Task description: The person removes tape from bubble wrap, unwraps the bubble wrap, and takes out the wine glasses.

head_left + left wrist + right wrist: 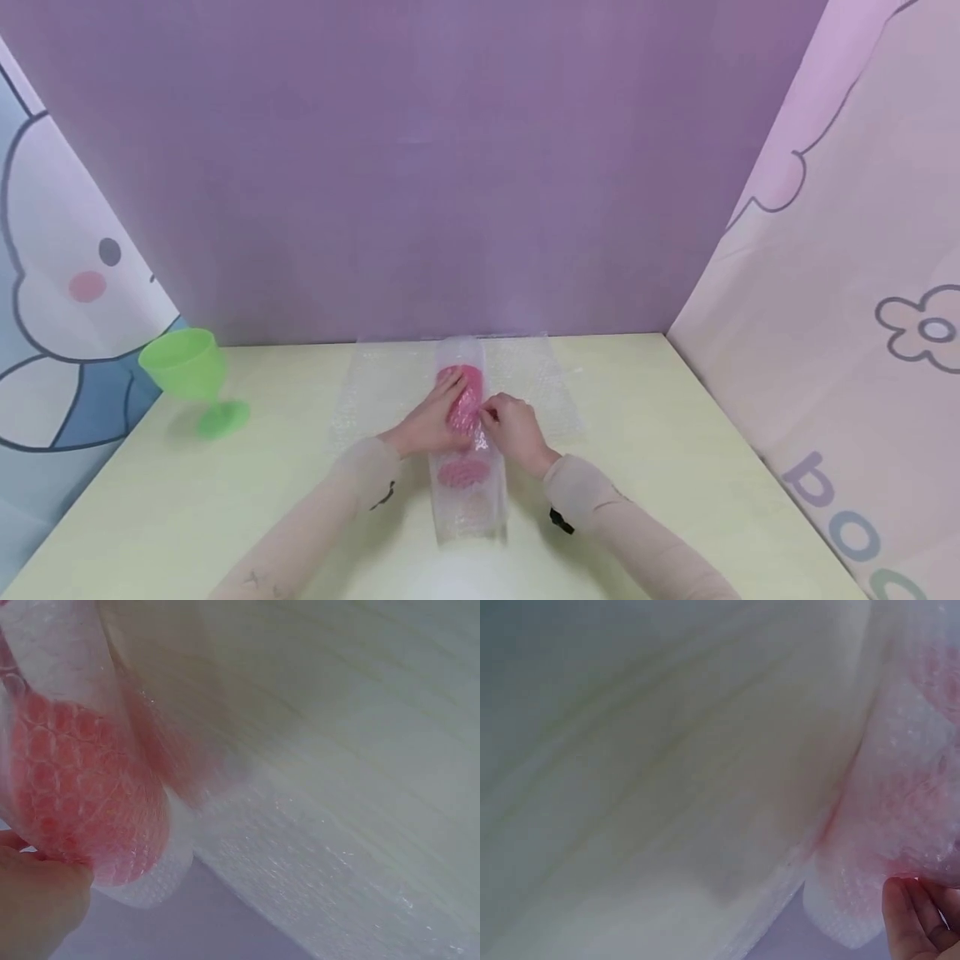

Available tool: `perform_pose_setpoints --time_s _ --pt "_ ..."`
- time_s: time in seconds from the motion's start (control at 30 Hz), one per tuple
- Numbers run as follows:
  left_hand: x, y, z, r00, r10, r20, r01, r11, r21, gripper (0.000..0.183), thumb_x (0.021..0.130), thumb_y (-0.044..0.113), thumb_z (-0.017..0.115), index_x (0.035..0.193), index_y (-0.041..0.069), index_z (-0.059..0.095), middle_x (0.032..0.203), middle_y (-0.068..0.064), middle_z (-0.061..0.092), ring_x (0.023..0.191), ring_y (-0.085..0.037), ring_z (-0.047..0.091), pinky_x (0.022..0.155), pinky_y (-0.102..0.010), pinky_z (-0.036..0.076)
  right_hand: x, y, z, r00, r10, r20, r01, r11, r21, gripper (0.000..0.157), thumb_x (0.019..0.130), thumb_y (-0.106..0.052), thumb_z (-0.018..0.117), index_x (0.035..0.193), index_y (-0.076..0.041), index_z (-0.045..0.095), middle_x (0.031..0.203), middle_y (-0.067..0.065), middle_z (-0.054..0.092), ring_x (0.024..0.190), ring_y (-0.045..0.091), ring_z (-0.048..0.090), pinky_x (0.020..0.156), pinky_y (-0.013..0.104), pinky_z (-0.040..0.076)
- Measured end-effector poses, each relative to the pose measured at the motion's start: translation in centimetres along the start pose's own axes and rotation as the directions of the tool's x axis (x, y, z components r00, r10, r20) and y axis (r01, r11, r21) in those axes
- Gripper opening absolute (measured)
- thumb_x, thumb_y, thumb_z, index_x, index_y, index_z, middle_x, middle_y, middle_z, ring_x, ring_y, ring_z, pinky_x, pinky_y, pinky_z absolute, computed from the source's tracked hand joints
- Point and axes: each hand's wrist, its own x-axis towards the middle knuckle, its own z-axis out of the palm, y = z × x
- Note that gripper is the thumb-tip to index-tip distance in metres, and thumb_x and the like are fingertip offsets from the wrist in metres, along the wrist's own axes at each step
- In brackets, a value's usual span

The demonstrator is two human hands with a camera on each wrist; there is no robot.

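Observation:
A pink goblet (463, 473) lies rolled in clear bubble wrap (471, 517); its bowl and round foot show through the layers. My left hand (435, 423) rests on the wrapped bowl, fingers extended across it and thumb spread lower down. From the other side, my right hand (516, 432) pinches the wrap beside the bowl with its fingertips. The left wrist view shows the pink bowl (90, 780) under the bubbles, with part of my left hand (41, 904) against its edge. Several bent fingers of my right hand (922, 919) touch the wrap in the right wrist view.
A light green goblet (183, 364) stands upright at the table's left. Flat bubble wrap (390, 383) spreads to both sides behind the roll, reaching the back edge of the pale yellow table (652, 467). A purple wall (450, 167) rises behind, with printed panels left and right.

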Motion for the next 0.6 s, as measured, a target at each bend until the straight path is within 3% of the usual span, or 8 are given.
perform_pose_setpoints --time_s 0.17,0.3,0.4,0.6 --pt "-0.35 0.24 -0.29 0.999 0.000 -0.032 -0.001 1.000 -0.014 0.101 0.069 0.032 0.075 0.146 0.002 0.016 0.155 -0.008 0.004 0.142 -0.025 0.004 0.113 -0.043 0.019 0.06 0.09 0.51 0.999 -0.008 -0.036 0.009 0.999 0.034 0.009 0.086 -0.009 0.059 0.083 -0.005 0.066 0.076 0.003 0.064 0.064 0.011 0.058 0.058 0.018 0.050" --pt "-0.34 0.32 -0.30 0.999 0.008 -0.050 -0.009 1.000 -0.023 0.101 0.068 0.030 0.076 0.145 0.001 0.018 0.155 -0.009 0.005 0.142 -0.026 0.005 0.114 -0.043 0.018 0.14 0.29 0.61 0.997 0.046 -0.053 -0.040 0.992 0.120 0.010 0.087 -0.010 0.059 0.085 -0.004 0.067 0.079 0.006 0.067 0.068 0.013 0.062 0.062 0.019 0.052" --pt "-0.18 0.22 -0.02 0.999 0.015 -0.043 -0.016 1.000 -0.027 0.101 0.068 0.030 0.076 0.145 0.001 0.017 0.155 -0.010 0.005 0.142 -0.026 0.005 0.114 -0.043 0.017 0.03 0.51 0.55 0.991 0.124 -0.041 -0.113 0.972 0.204 0.010 0.087 -0.011 0.059 0.086 -0.005 0.068 0.082 0.007 0.069 0.073 0.015 0.065 0.066 0.020 0.054" --pt "-0.30 0.26 0.28 0.999 -0.009 -0.046 0.007 0.999 -0.053 0.101 0.067 0.028 0.077 0.146 0.004 0.018 0.155 -0.007 0.006 0.142 -0.025 0.004 0.113 -0.044 0.019 -0.21 0.81 0.18 0.981 0.192 -0.012 -0.177 0.926 0.332 0.011 0.086 -0.008 0.060 0.088 -0.002 0.069 0.085 0.012 0.070 0.078 0.021 0.066 0.072 0.028 0.056"
